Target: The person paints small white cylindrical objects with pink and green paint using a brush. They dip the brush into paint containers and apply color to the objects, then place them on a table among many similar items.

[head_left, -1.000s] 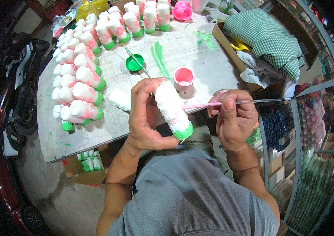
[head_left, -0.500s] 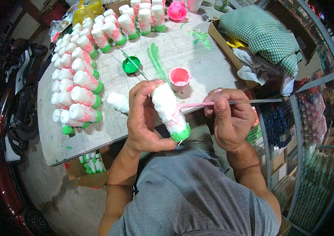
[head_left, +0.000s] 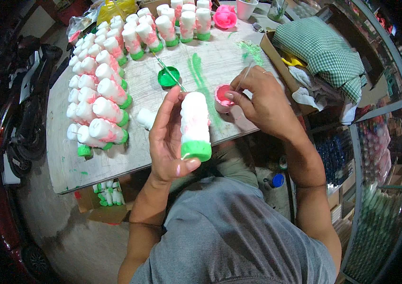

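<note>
My left hand [head_left: 166, 137] is closed round a white candle [head_left: 195, 116] with raised relief, a green end toward me and a few pink patches. A wick sticks out at the green end. My right hand [head_left: 262, 97] pinches a thin, clear-handled paintbrush [head_left: 245, 75], its tip down in a small cup of pink paint [head_left: 223, 106]. Left of that cup sits a green paint dish [head_left: 165, 81], a second brush [head_left: 160, 63] leaning in it. Partly behind my left fingers lies another white candle [head_left: 146, 118].
Rows of white, pink and green candles [head_left: 108, 102] line the table's [head_left: 82, 173] left and far sides. A bright pink lump [head_left: 225, 17] and a white cup [head_left: 246, 8] stand at the back. On the right is a cardboard box [head_left: 272, 54] with checked cloth [head_left: 312, 45].
My right hand has moved the brush away from the candle, forward to the pink cup. The candle in my left hand has turned more upright, its green end now facing me.
</note>
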{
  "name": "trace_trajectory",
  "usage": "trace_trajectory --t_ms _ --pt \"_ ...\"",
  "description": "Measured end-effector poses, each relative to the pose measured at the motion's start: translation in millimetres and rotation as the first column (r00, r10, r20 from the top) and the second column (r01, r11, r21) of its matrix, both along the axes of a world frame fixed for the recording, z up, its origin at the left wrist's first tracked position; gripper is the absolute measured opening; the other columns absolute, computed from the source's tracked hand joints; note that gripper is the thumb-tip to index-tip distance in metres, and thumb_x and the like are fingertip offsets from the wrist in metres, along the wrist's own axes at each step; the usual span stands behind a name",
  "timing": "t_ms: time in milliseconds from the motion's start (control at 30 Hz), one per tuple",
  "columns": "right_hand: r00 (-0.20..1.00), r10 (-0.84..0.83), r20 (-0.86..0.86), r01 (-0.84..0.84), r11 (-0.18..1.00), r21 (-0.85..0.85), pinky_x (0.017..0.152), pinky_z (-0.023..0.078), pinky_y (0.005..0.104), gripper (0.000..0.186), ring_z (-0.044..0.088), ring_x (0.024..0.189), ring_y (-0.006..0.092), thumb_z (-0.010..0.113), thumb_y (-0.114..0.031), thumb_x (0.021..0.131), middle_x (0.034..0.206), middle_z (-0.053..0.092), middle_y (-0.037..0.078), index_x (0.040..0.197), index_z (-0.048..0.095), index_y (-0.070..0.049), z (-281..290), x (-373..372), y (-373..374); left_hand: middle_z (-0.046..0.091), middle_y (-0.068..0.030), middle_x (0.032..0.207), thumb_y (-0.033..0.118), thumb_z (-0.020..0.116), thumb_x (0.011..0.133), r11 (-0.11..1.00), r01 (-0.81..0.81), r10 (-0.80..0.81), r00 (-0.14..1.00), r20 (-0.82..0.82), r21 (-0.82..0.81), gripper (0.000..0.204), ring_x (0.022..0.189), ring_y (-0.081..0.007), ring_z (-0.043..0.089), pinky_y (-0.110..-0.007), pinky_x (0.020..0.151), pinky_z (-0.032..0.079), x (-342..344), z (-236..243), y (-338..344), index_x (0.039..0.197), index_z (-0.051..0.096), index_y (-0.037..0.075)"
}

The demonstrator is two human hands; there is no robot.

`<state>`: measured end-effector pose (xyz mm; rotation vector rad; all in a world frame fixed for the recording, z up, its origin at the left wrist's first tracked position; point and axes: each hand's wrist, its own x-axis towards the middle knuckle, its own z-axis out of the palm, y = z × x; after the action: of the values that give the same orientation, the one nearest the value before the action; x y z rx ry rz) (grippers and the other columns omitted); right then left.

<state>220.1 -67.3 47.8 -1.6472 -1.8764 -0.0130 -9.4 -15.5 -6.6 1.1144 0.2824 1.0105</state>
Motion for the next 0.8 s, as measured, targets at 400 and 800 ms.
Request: trace_trajectory --t_ms 400,800 --pt "0.947 0.035 -0.319 0.02 0.986 0.168 0.081 0.051 0.0344 0.007 0.067 0.087 0.0251 0.076 -0.003 0.086 0.088 0.07 0.01 0.091 0.072 0.001 4 13 -32 0.042 -0.0165 0.15 0.017 0.089 0.054 0.99 0.077 -0.075 0.997 -0.025 0.114 0.13 0.133 -0.0306 0.053 -0.045 0.108 0.051 0 -5 5 0.162 0.017 0.001" --pt "0.302 0.296 -0.906 0.095 0.937 0.337 0.073 0.052 0.0282 0.022 0.064 0.08 0.0152 0.067 -0.021 0.102 0.094 0.07 0.012 0.104 0.062 0.0 -20 -30 -62 0.041 -0.02 0.147 0.01 0.083 0.053 0.844 -0.071 0.091 0.996 -0.011 0.532 0.115 0.138 -0.0336 0.046 -0.045 0.116 0.038 11 -12 10 0.153 0.026 0.004"
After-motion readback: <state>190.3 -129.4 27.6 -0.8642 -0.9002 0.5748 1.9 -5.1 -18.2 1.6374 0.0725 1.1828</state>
